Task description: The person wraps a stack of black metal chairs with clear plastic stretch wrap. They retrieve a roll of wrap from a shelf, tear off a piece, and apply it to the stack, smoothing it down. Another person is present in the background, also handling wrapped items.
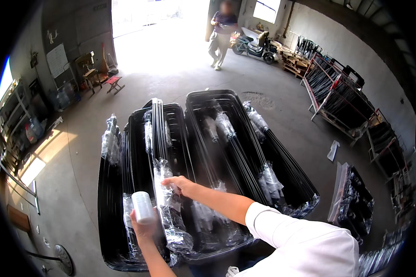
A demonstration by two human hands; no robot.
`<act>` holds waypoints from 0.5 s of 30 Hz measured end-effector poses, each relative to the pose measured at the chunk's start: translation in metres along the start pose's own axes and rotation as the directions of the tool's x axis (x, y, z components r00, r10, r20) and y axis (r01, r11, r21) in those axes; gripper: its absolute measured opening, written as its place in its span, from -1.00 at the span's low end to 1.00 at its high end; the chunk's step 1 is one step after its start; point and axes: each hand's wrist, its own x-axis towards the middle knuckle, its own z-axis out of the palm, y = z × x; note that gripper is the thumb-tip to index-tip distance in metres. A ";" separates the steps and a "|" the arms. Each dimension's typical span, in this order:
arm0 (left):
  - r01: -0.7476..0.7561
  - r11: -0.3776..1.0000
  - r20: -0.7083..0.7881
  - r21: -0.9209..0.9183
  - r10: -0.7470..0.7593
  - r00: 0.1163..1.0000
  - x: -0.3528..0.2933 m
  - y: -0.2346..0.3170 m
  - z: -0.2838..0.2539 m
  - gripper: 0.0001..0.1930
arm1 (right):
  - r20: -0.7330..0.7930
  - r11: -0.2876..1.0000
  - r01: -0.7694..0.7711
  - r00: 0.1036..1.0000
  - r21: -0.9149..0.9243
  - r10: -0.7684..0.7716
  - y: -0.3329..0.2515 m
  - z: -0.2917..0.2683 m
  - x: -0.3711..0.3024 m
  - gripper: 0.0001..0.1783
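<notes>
On the far left, well away from the hands, there is bare grey floor, so the left side has open room to move. Nearer, left of both hands, stands a long black stack of frames with round corners, its edge close to the left arm. The left hand is wrapped around a short, fat roll of whitish see-through plastic film, holding it up over the black things. Just right of the roll lies a long bundle of thin, shiny dark rods. The right hand is apart from the left one, with its fingertips on the crinkly clear plastic wrap around the near part of that bundle; I cannot tell if they pinch it. The near part looks done, but the far end, ahead of the hands, looks bare, so I think that is left to do. Right of the hands, another rod bundle has wrap near both ends and looks finished. The stacks leave little space between them. Past their right edge there is more open floor, with a white scrap lying on it.
</notes>
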 end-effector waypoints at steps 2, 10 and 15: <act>-0.107 0.989 0.073 0.098 0.100 0.992 -0.011 0.004 0.030 -0.38 | 0.013 0.999 0.001 1.000 0.046 -0.001 0.014 0.005 0.003 -0.76; -0.164 0.891 0.084 0.423 0.142 0.986 -0.028 -0.004 0.068 -0.44 | -0.173 0.539 0.647 0.541 -0.539 -0.823 0.051 -0.025 -0.046 -0.70; -0.316 0.666 0.180 0.676 0.267 0.947 -0.012 -0.001 0.033 -0.44 | -0.053 0.614 0.580 0.702 -0.535 -0.710 0.079 -0.012 -0.089 -0.57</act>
